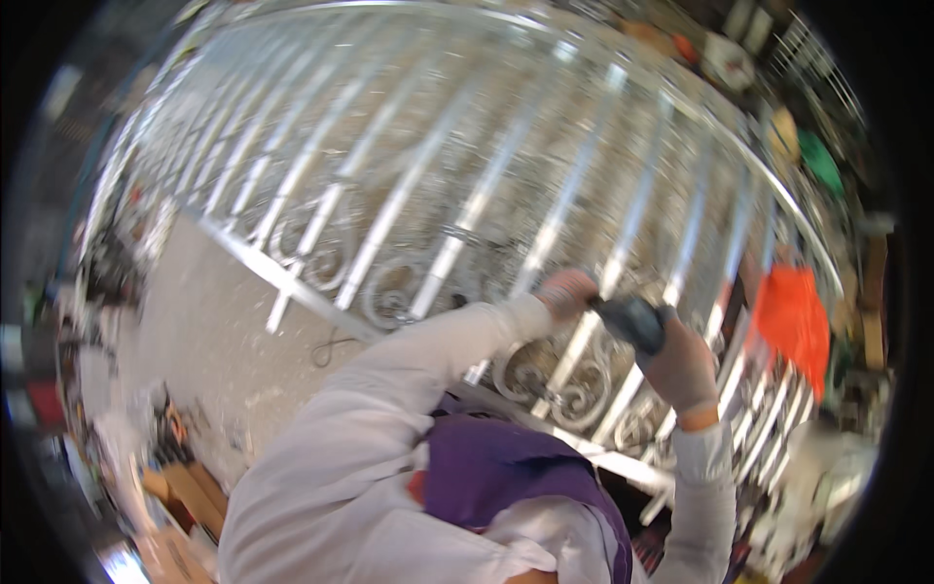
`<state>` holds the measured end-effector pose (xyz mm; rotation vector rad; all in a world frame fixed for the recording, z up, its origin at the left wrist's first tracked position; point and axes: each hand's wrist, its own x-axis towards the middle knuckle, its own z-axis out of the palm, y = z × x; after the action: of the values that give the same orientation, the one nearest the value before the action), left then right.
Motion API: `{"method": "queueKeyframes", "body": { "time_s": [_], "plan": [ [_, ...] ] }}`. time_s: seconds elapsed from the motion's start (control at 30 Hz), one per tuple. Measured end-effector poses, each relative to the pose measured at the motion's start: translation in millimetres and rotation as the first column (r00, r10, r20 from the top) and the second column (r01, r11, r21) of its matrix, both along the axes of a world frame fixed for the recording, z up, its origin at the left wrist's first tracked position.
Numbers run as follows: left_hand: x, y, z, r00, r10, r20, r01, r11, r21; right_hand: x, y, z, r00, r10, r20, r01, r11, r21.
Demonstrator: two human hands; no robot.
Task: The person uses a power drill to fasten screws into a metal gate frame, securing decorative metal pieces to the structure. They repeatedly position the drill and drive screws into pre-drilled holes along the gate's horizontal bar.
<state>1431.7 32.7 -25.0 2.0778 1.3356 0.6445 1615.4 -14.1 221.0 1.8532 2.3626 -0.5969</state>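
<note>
A dark power tool (631, 323), blurred and possibly an angle grinder, is held between my two hands above a metal railing panel (485, 193). My left hand (569, 293), in a pinkish work glove, closes around the thin black part at the tool's left end. Around the right end of its body wraps my right hand (680, 365), gloved as well. Long bright square bars cross the panel. Scrolled metal ornaments (584, 390) sit between the bars just below my hands. Whatever faces down from the tool is hidden or too blurred to make out.
An orange-red cloth (792, 321) hangs near the panel's right end, apparently on another person. A concrete floor (211, 328) with a thin cord (332, 349) lies to the left. Cardboard (186, 496) and tools stand at lower left. Clutter lines the right edge.
</note>
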Motion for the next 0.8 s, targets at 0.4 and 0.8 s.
{"method": "queueKeyframes", "body": {
  "time_s": [0.4, 0.8],
  "plan": [
    [4, 11, 26, 0.969, -0.036, -0.244, 0.008, 0.993, -0.117, 38, 18, -45, 0.948, -0.041, -0.314, 0.027, 0.999, -0.047],
    [12, 2, 25, 0.935, -0.064, -0.35, 0.063, 0.998, -0.014, 53, -64, -25, 0.478, -0.549, -0.686, 0.572, 0.787, -0.232]
  ]
}}
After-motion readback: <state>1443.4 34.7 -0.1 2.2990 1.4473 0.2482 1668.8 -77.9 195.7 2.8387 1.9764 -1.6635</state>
